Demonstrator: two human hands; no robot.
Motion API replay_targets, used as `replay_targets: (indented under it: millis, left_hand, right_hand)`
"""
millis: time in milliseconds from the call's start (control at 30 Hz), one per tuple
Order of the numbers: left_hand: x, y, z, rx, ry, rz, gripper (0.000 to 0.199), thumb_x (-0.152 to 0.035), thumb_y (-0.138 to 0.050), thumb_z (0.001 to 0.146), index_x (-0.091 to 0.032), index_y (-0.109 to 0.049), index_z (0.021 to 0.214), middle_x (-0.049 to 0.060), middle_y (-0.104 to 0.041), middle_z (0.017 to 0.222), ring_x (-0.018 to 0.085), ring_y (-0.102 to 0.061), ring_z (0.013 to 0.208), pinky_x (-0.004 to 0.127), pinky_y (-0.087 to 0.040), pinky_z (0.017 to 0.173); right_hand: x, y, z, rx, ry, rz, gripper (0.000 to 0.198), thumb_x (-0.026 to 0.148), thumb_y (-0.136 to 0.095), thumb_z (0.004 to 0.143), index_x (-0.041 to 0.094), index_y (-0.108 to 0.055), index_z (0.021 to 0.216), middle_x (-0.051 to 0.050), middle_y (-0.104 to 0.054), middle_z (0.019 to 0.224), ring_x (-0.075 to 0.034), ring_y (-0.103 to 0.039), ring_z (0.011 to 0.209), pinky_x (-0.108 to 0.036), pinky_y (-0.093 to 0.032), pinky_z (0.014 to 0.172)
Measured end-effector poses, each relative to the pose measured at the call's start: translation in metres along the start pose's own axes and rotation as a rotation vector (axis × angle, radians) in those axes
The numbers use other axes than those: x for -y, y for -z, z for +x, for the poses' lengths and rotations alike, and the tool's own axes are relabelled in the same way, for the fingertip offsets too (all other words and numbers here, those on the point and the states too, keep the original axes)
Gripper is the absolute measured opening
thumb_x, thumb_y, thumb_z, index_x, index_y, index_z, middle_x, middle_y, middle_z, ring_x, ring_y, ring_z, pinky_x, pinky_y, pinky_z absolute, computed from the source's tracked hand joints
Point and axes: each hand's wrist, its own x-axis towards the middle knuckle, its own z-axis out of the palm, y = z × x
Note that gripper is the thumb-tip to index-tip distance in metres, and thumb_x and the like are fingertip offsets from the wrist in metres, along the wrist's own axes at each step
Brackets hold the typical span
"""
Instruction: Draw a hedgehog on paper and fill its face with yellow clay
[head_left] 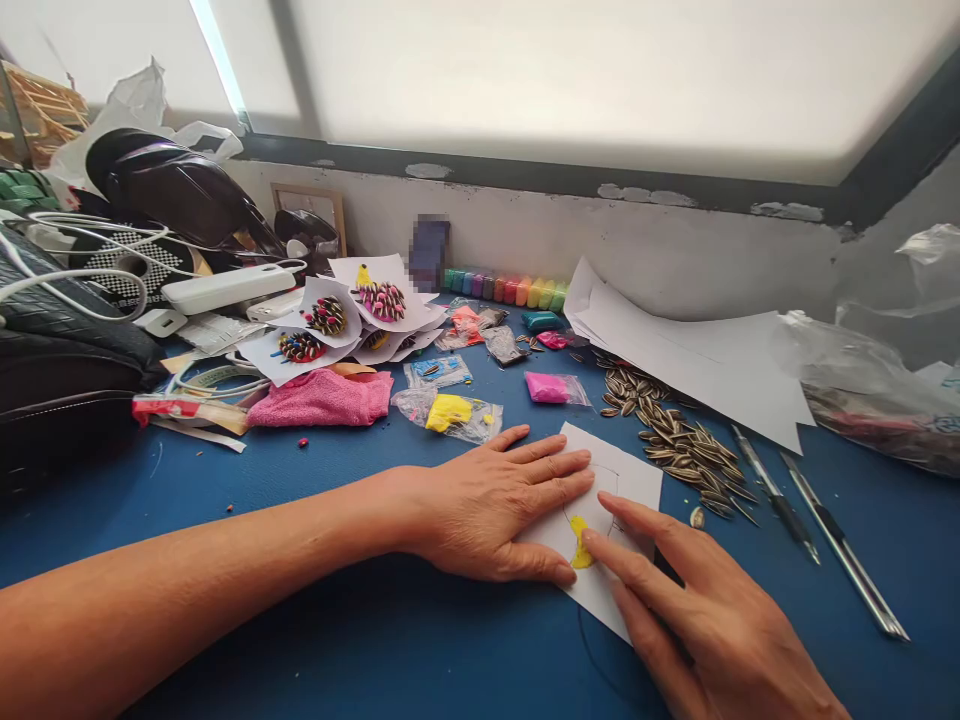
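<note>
A white sheet of paper (637, 480) with a thin drawn outline lies on the blue table. My left hand (502, 505) rests flat across its left side, fingers spread. On the outline sits a smear of yellow clay (580, 545), touched by a fingertip of my right hand (682, 580). The right fingers are stretched out, with nothing held in them. Behind the left hand lies an opened plastic bag with yellow clay (450, 412). A packet of pink clay (551, 388) is just beyond the paper.
Sunflower seeds (690, 450) lie in a pile right of the paper, near a pen (776, 500) and a craft knife (844, 545). White sheets (690, 350) lean behind. At left are a pink cloth (322, 398), clay-and-seed pictures (382, 300), cables and a black bag (67, 370).
</note>
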Motion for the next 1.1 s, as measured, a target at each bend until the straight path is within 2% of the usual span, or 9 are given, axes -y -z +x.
replay_targets:
  millis: [167, 567, 700, 867, 967, 1100]
  left_hand:
    - [-0.0005, 0.0007, -0.0006, 0.003, 0.003, -0.006, 0.079, -0.062, -0.04, 0.095, -0.014, -0.019, 0.154, 0.009, -0.012, 0.161, 0.028, -0.004, 0.15, 0.051, -0.001, 0.121]
    - [0.0002, 0.0001, 0.0004, 0.001, -0.002, -0.001, 0.078, -0.061, -0.039, 0.095, -0.014, -0.02, 0.154, 0.01, -0.012, 0.161, 0.029, -0.004, 0.15, 0.052, -0.002, 0.121]
    - [-0.0002, 0.0007, -0.0001, 0.0, -0.007, -0.005, 0.079, -0.061, -0.04, 0.095, -0.013, -0.019, 0.155, 0.009, -0.012, 0.161, 0.029, -0.003, 0.15, 0.052, -0.002, 0.121]
    - [-0.0012, 0.0017, -0.0004, 0.001, -0.002, -0.007, 0.078, -0.06, -0.04, 0.096, -0.013, -0.018, 0.154, 0.009, -0.012, 0.161, 0.028, -0.004, 0.15, 0.052, -0.002, 0.121]
    - [-0.0009, 0.0014, -0.0003, -0.001, -0.008, -0.005, 0.078, -0.06, -0.039, 0.096, -0.014, -0.017, 0.155, 0.009, -0.011, 0.161, 0.028, -0.003, 0.15, 0.052, -0.002, 0.121]
    - [-0.0005, 0.001, -0.0003, 0.007, -0.006, -0.007, 0.079, -0.06, -0.039, 0.095, -0.014, -0.015, 0.155, 0.009, -0.011, 0.161, 0.028, -0.002, 0.15, 0.052, -0.001, 0.121]
  right_hand:
    - [-0.0032, -0.0026, -0.006, 0.005, -0.051, -0.013, 0.033, 0.02, -0.05, 0.091, 0.016, -0.067, 0.12, -0.015, -0.061, 0.132, -0.023, -0.062, 0.116, -0.036, -0.054, 0.092]
    - [-0.0014, -0.0032, -0.0044, 0.02, -0.042, -0.017, 0.033, 0.023, -0.052, 0.091, 0.019, -0.07, 0.118, -0.015, -0.065, 0.126, -0.025, -0.064, 0.113, -0.037, -0.056, 0.088]
    - [-0.0017, -0.0043, -0.0022, -0.002, -0.023, -0.037, 0.036, 0.022, -0.052, 0.091, 0.018, -0.066, 0.124, -0.017, -0.059, 0.136, -0.026, -0.062, 0.117, -0.039, -0.055, 0.088]
    - [-0.0014, -0.005, -0.0025, 0.067, -0.028, -0.053, 0.039, 0.03, -0.052, 0.092, 0.025, -0.064, 0.13, -0.014, -0.053, 0.143, -0.029, -0.057, 0.124, -0.044, -0.054, 0.092]
    - [-0.0022, -0.0068, -0.0031, 0.055, -0.027, -0.038, 0.038, 0.029, -0.053, 0.092, 0.023, -0.066, 0.127, -0.014, -0.052, 0.144, -0.029, -0.056, 0.125, -0.044, -0.053, 0.095]
    - [-0.0033, -0.0079, -0.0042, 0.025, -0.024, -0.034, 0.039, 0.025, -0.052, 0.091, 0.02, -0.064, 0.128, -0.017, -0.044, 0.15, -0.03, -0.054, 0.128, -0.043, -0.052, 0.095]
